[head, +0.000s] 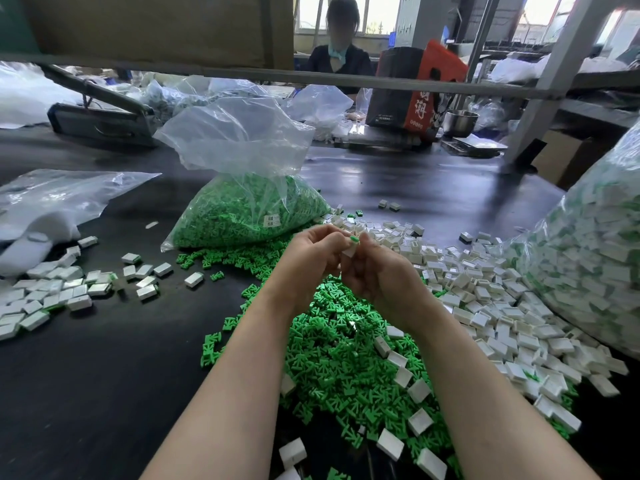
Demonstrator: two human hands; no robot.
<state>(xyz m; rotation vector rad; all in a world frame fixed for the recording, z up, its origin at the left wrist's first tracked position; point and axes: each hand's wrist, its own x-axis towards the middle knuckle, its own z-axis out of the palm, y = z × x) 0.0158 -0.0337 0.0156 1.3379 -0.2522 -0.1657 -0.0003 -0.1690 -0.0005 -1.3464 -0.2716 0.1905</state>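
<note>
— Wide dark worktop, green heap under the wrists, loose white shells spread off to the right.
— And the hands are up over that heap: left hand, grip pinched on one white shell; right hand, grip nipping a green clip at the shell's top.
— Line it up square, I'd say, then push straight. No twisting.

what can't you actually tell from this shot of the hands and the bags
Head view: how the green clip meets the white shell, covered by the left hand and right hand.
Label on the green-parts bag: print too small.
Big bag of white parts: cut off by the right edge.
</note>
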